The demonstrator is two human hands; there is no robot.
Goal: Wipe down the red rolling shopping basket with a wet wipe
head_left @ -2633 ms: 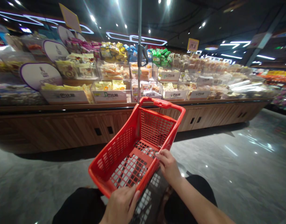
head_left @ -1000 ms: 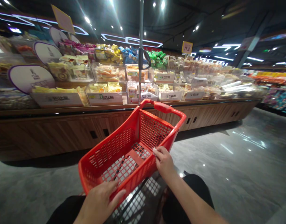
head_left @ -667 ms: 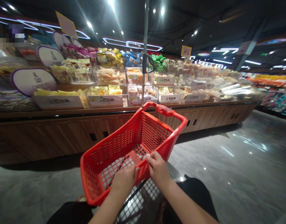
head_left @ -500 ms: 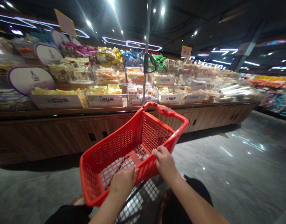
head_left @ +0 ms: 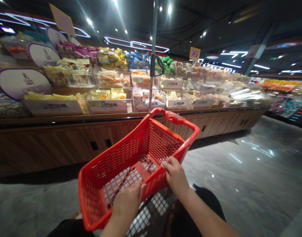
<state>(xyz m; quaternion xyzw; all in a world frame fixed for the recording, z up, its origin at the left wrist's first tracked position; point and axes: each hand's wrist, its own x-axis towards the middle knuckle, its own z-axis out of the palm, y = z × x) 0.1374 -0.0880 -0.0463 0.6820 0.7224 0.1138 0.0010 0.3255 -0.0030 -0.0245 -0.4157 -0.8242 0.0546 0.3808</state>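
A red plastic shopping cart (head_left: 121,149) stands right in front of me, with nothing lying in its basket. My left hand (head_left: 128,201) is closed over the near rim, toward the left part of the basket. Further right along the same rim, my right hand (head_left: 174,172) grips it, close to the handle end. The cart's handle (head_left: 174,117) points away from me at the far right, touched by neither hand. Under the basket, a lower grid rack partly shows between my arms.
Beyond the cart runs a wooden display counter (head_left: 59,141) holding clear bins of packaged food (head_left: 108,95). A metal pole (head_left: 153,36) with a dark hook rises behind the cart. A price sign (head_left: 194,53) stands over the goods. Grey shiny floor (head_left: 239,171) stretches to the right.
The cart's left end has swung slightly left and nearer to me. My left hand has shifted a little left and down with it. Both hands keep their grip on the rim.
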